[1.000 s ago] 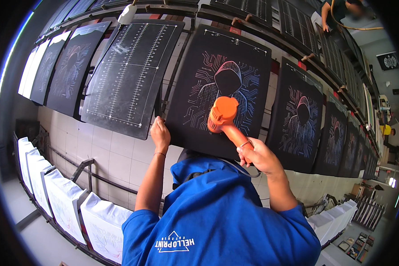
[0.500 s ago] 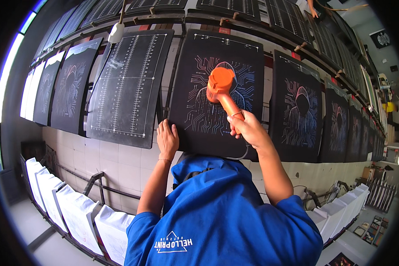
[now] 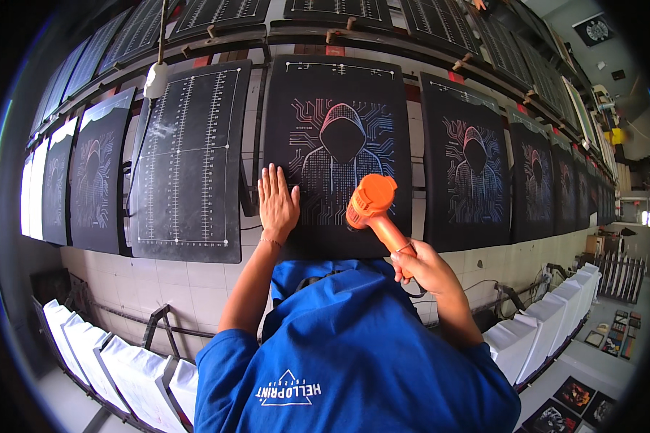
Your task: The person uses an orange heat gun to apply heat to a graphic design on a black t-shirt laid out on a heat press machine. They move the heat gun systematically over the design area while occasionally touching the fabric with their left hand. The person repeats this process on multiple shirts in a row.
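Note:
A black garment (image 3: 339, 115) printed with a hooded figure and circuit lines lies stretched on a board in front of me. My left hand (image 3: 277, 202) rests flat on its lower left part, fingers together and pointing up. My right hand (image 3: 426, 267) grips the handle of an orange heat gun (image 3: 372, 206). The gun's round head is held close over the lower right of the print. My blue shirt (image 3: 354, 361) fills the lower middle of the view.
A bare black board with white ruler lines (image 3: 188, 159) stands to the left, and a white lamp (image 3: 155, 78) hangs above it. More printed black garments (image 3: 473, 166) run off to the right and left (image 3: 90, 180). White stacks (image 3: 115, 361) line the floor rails below.
The heat gun has come down from the top of the print to its lower right. My left hand has slid from the board's lower left edge up onto the garment.

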Action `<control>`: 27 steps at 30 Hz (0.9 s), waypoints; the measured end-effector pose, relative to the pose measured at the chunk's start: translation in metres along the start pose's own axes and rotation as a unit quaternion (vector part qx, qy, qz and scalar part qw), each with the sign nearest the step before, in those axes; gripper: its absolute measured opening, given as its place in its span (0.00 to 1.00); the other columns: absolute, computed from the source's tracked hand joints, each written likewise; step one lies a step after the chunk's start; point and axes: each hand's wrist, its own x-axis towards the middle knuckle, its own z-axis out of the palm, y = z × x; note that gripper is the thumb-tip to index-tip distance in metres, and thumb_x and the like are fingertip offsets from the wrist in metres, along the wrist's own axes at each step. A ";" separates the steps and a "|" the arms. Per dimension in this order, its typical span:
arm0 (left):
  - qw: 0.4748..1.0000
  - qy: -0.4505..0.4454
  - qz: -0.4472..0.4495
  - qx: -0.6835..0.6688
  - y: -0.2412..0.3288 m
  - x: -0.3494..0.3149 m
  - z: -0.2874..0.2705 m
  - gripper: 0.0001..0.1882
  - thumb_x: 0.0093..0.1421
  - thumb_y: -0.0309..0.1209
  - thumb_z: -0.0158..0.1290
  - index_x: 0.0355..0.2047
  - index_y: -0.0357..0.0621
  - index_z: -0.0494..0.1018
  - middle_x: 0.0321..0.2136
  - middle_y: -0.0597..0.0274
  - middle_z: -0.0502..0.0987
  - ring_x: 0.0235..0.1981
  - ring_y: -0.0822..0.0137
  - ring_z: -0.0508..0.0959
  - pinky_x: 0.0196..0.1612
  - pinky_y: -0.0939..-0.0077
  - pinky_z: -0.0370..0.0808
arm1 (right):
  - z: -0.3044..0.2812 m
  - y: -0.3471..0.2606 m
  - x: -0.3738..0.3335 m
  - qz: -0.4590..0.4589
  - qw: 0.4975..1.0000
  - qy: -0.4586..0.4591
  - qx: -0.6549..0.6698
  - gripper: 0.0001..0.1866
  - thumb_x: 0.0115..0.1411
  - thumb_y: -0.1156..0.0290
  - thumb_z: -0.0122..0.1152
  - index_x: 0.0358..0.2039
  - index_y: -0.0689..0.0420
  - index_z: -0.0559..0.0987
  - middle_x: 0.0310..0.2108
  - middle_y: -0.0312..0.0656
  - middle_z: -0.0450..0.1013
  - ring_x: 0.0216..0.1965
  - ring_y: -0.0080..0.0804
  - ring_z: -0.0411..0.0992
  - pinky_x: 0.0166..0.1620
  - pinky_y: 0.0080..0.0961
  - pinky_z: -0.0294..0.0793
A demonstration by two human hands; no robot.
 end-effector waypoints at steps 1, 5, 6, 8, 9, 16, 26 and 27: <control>1.000 0.001 0.003 0.001 0.001 0.005 0.003 0.33 0.67 0.43 0.38 0.64 0.31 0.52 0.67 0.45 0.50 0.69 0.49 0.46 0.69 0.56 0.42 | 0.001 0.000 -0.003 -0.005 1.000 0.008 0.006 0.15 0.62 0.62 0.58 0.38 0.62 0.70 0.25 0.35 0.70 0.24 0.20 0.72 0.25 0.17 0.71; 0.999 -0.023 0.023 -0.008 0.007 0.006 0.005 0.32 0.68 0.43 0.37 0.64 0.31 0.52 0.67 0.45 0.50 0.69 0.49 0.46 0.70 0.56 0.42 | 0.007 -0.004 0.007 -0.017 1.000 0.019 0.009 0.14 0.62 0.62 0.57 0.38 0.61 0.71 0.25 0.35 0.70 0.24 0.20 0.71 0.26 0.17 0.71; 0.999 -0.028 0.036 -0.003 0.005 0.003 0.006 0.32 0.68 0.43 0.36 0.64 0.31 0.52 0.67 0.45 0.50 0.69 0.49 0.46 0.70 0.57 0.41 | 0.010 -0.008 0.014 -0.022 1.000 0.016 0.012 0.14 0.62 0.62 0.57 0.38 0.61 0.71 0.25 0.34 0.70 0.24 0.19 0.71 0.26 0.17 0.71; 0.997 -0.048 0.060 -0.010 0.008 -0.006 0.004 0.32 0.68 0.42 0.37 0.64 0.31 0.52 0.67 0.44 0.50 0.70 0.50 0.46 0.70 0.57 0.41 | 0.016 -0.019 0.033 -0.035 0.999 0.016 0.021 0.14 0.62 0.62 0.57 0.37 0.60 0.71 0.24 0.34 0.70 0.23 0.19 0.70 0.26 0.17 0.71; 0.996 -0.057 0.069 -0.014 0.009 -0.013 0.001 0.32 0.68 0.42 0.37 0.64 0.31 0.52 0.67 0.44 0.50 0.70 0.50 0.46 0.70 0.57 0.41 | 0.018 -0.025 0.043 -0.044 0.999 0.021 0.020 0.14 0.62 0.61 0.58 0.37 0.60 0.71 0.24 0.34 0.70 0.23 0.18 0.70 0.26 0.16 0.71; 0.987 -0.117 0.111 -0.010 0.007 -0.028 -0.011 0.35 0.67 0.45 0.37 0.65 0.31 0.50 0.67 0.44 0.48 0.70 0.50 0.45 0.70 0.57 0.40 | 0.013 -0.040 0.085 -0.105 0.992 0.069 0.029 0.15 0.62 0.60 0.58 0.36 0.60 0.71 0.24 0.33 0.69 0.23 0.17 0.70 0.25 0.15 0.70; 0.994 -0.033 0.102 0.031 0.008 0.090 0.029 0.34 0.69 0.47 0.33 0.65 0.31 0.51 0.67 0.45 0.49 0.70 0.51 0.45 0.70 0.56 0.40 | 0.012 -0.002 0.001 0.000 0.997 0.065 0.035 0.14 0.63 0.63 0.57 0.39 0.62 0.71 0.24 0.35 0.70 0.23 0.20 0.72 0.25 0.17 0.70; 0.993 -0.041 0.103 0.030 0.011 0.097 0.031 0.34 0.69 0.47 0.32 0.65 0.31 0.51 0.68 0.46 0.48 0.70 0.51 0.45 0.70 0.57 0.40 | 0.012 0.000 -0.003 0.000 0.997 0.070 0.040 0.14 0.63 0.63 0.57 0.40 0.62 0.71 0.24 0.35 0.71 0.23 0.20 0.72 0.25 0.17 0.70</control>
